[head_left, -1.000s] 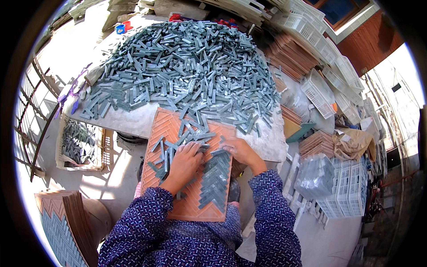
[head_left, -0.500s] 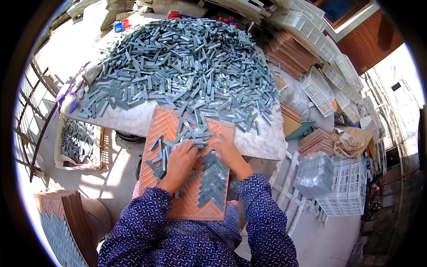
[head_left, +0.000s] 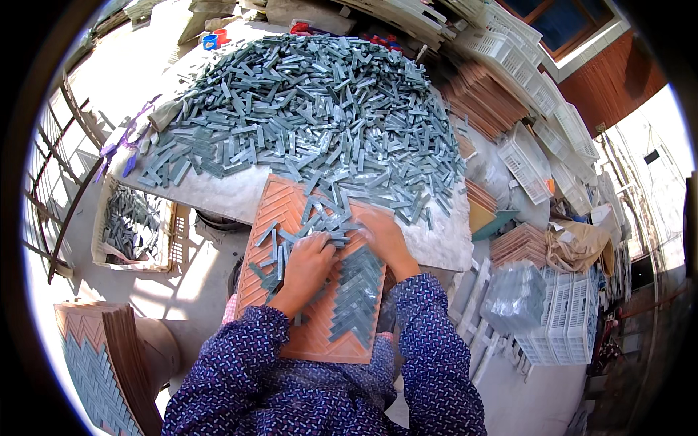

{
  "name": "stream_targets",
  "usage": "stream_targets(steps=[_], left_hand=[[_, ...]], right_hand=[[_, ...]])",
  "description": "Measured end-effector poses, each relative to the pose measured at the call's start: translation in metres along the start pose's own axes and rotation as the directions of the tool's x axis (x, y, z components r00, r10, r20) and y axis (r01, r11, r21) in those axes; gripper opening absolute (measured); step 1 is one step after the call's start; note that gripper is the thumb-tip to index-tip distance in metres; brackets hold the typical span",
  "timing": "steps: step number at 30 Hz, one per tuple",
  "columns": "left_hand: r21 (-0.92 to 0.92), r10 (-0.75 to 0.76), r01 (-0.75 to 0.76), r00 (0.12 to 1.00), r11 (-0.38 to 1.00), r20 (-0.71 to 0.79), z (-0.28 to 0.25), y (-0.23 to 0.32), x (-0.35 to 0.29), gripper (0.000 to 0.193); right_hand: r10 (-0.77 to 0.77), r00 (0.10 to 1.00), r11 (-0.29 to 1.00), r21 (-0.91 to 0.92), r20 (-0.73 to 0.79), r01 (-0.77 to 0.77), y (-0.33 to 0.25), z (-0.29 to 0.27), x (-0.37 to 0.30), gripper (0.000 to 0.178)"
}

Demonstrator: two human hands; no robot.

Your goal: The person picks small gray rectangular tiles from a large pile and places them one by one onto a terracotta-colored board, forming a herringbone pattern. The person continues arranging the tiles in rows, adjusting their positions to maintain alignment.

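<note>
An orange-brown tray with herringbone grooves slants across my lap, its far end on the table edge. Dark green-grey stone strips fill a zigzag band along its right side. Loose stone strips lie on its left and far parts. Over the tray's middle, my left hand is closed, fingers curled down among loose strips; what they hold is hidden. My right hand hovers at the tray's upper right, above the band's far end, its fingers smeared by motion.
A big heap of stone strips covers the pale table. A crate of strips stands at left, above a stack of trays. At right are white crates, a plastic-wrapped bundle and stacked brown boards.
My right hand has lifted off the far end of the laid band and shifted slightly right and away. My left hand stays over the loose strips. The whole view has shifted slightly.
</note>
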State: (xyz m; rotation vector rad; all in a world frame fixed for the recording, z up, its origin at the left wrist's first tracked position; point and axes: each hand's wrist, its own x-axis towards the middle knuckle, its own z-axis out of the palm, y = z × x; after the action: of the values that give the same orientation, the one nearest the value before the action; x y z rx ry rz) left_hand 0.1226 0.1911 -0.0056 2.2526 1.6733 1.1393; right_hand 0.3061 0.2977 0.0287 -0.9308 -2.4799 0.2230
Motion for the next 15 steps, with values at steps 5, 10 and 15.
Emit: stream_targets(steps=[5, 10, 15], left_hand=[[0.016, -0.018, 0.017, 1.0, 1.0, 0.009, -0.001, 0.002, -0.002, 0.02], [0.024, -0.017, 0.017, 1.0, 1.0, 0.019, 0.0, 0.001, -0.001, 0.02], [0.029, -0.014, 0.013, 1.0, 0.999, 0.014, 0.001, 0.002, 0.0, 0.017]], right_hand=[[-0.005, 0.982, 0.999, -0.036, 0.19, 0.012, -0.001, -0.023, -0.02, 0.026], [-0.058, 0.983, 0.997, -0.041, 0.173, 0.066, -0.004, -0.021, -0.02, 0.023], [-0.15, 0.979, 0.989, 0.018, 0.139, 0.149, -0.002, -0.009, -0.014, 0.022]])
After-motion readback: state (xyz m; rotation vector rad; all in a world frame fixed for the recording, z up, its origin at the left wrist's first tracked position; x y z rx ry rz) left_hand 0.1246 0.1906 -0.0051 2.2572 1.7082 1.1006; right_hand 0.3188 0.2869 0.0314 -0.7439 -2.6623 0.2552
